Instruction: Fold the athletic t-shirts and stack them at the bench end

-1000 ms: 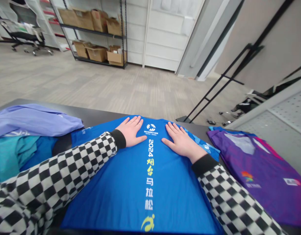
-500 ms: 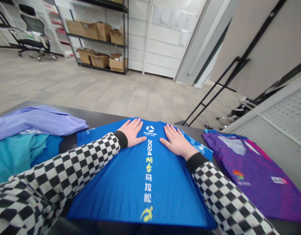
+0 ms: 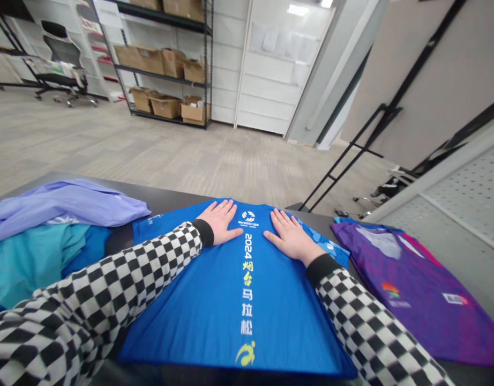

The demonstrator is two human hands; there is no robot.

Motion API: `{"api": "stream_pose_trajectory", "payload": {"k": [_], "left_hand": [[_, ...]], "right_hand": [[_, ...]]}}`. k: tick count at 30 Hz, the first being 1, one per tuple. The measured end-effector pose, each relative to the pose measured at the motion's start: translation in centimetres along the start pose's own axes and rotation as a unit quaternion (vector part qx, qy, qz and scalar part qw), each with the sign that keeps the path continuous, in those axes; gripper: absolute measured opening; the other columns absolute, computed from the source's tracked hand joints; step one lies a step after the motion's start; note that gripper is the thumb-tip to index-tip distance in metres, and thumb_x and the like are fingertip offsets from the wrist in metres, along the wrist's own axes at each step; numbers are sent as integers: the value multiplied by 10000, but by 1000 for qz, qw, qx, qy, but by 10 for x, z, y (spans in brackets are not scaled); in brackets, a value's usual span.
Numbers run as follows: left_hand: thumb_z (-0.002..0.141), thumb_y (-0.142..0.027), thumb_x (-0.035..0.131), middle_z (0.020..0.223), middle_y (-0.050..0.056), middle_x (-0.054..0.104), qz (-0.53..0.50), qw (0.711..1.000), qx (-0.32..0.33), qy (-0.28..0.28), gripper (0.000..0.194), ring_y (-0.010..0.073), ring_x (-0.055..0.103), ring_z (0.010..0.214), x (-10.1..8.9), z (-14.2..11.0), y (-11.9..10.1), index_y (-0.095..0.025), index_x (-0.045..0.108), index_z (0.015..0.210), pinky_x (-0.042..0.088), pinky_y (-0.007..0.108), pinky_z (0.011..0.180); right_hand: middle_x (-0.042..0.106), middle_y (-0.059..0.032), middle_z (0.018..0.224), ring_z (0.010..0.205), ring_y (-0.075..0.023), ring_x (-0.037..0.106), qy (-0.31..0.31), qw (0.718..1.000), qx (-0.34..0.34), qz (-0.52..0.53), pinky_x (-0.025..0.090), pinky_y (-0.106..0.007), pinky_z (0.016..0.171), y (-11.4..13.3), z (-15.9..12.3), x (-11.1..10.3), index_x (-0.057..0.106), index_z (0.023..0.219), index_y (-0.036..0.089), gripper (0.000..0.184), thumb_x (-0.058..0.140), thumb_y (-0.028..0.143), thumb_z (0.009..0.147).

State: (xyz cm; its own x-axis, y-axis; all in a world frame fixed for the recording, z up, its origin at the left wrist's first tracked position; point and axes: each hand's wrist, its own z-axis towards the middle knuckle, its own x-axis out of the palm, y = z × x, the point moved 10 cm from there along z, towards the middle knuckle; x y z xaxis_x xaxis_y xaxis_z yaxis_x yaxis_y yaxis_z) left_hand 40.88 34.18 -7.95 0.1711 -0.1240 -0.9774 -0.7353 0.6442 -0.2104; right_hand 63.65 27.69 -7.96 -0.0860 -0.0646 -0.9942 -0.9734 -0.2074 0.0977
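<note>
A blue T-shirt (image 3: pixel 215 316) is spread on the dark table, its hem toward me and its collar at the far edge. White and yellow lettering, with "2024" in it, runs down its middle below a white logo. My left hand (image 3: pixel 220 222) lies flat on the upper left of the shirt, thumb pointing at the logo. On the upper right rests my right hand (image 3: pixel 290 236), palm down with fingers stretched out. Neither hand grips the cloth. The patterned right sleeve shows beyond my right hand; my left forearm covers part of the shirt's left side.
Purple shirts (image 3: pixel 424 300) lie folded flat at the right, beside a perforated grey panel (image 3: pixel 464 198). Lilac (image 3: pixel 78 201) and teal (image 3: pixel 34 257) garments are heaped at the left. Past the table (image 3: pixel 150 194) are a shelf rack (image 3: pixel 162 72) with cardboard boxes and an office chair (image 3: pixel 62 59).
The view has tilted up slightly, so the scene sits a little lower. Both hands remain flat on the shirt in nearly the same places.
</note>
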Motion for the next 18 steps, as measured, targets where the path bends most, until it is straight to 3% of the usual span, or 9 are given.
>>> {"api": "stream_pose_trajectory", "payload": {"k": [18], "left_hand": [[1020, -884, 327, 1881, 206, 155, 22, 1000, -7, 21, 1130, 373, 178, 1761, 0, 0, -1, -67, 275, 1800, 107, 568, 1419]], "right_hand": [[166, -141, 1885, 1752, -375, 172, 5, 1000, 10, -1, 175, -619, 1413, 1, 0, 0, 219, 1838, 196, 1009, 243, 861, 1080]]}}
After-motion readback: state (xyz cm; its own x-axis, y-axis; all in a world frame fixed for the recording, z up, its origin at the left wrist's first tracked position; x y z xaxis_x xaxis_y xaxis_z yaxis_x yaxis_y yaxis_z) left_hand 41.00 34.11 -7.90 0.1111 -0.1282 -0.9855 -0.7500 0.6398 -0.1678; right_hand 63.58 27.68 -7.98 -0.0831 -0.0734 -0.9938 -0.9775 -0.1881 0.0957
